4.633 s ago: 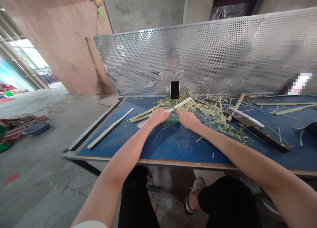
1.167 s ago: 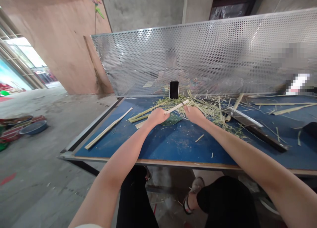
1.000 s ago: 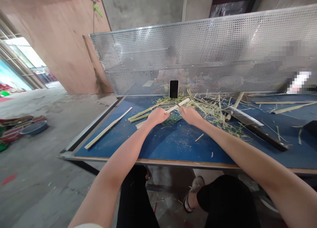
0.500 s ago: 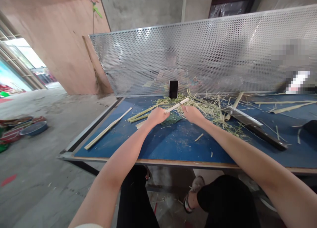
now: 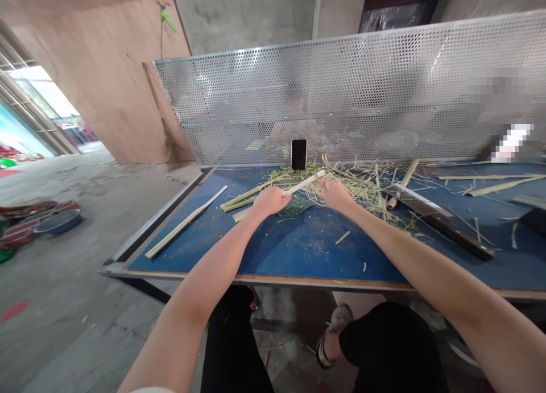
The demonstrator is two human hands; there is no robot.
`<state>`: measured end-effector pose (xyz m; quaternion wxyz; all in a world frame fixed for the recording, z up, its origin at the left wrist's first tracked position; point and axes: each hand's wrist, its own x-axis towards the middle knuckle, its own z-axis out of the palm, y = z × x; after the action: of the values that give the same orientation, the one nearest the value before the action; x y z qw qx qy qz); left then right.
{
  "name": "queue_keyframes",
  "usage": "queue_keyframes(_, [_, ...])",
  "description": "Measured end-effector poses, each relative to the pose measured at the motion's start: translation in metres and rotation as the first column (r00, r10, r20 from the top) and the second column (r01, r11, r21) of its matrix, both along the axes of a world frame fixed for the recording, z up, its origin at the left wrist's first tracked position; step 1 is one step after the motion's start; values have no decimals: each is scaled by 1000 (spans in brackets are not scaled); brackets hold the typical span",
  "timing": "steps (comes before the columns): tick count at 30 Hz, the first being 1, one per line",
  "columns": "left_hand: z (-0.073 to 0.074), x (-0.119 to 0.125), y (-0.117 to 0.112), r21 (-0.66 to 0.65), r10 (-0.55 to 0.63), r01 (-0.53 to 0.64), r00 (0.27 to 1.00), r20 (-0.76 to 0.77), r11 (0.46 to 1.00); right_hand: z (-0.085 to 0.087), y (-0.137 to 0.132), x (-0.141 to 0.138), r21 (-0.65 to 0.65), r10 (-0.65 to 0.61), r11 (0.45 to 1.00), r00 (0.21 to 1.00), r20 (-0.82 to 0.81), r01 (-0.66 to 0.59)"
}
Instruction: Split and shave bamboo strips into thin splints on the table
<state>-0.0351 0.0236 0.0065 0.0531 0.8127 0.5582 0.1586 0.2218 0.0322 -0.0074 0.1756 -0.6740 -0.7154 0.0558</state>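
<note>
My left hand [image 5: 271, 201] is closed round one end of a pale bamboo strip [image 5: 303, 183] that slants up to the right over the blue table [image 5: 298, 251]. My right hand [image 5: 336, 194] is closed near the strip's far end; what its fingers hold is hidden. Under both hands lies a dark green pad [image 5: 297, 205]. Behind them spreads a heap of thin bamboo shavings [image 5: 362, 188].
A phone [image 5: 299, 154] stands upright against the perforated metal screen [image 5: 341, 91]. A large cleaver [image 5: 430, 216] lies at the right. Long bamboo strips [image 5: 187, 222] lie at the left. Bowls [image 5: 57, 219] sit on the concrete floor at the far left.
My right hand has slid back and forth along the bamboo strip and is now a little farther right and up. The left hand has stayed put.
</note>
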Motion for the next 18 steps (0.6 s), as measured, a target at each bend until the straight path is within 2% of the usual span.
queue_keyframes(9, [3, 2, -3, -2, 8, -8, 1000, -7, 1000, 1, -11, -14, -28, 150, 988, 989, 4, -150])
queue_keyframes(18, [2, 2, -1, 12, -21, 21, 1000, -1, 1000, 4, -12, -16, -41, 117, 992, 992, 36, -115])
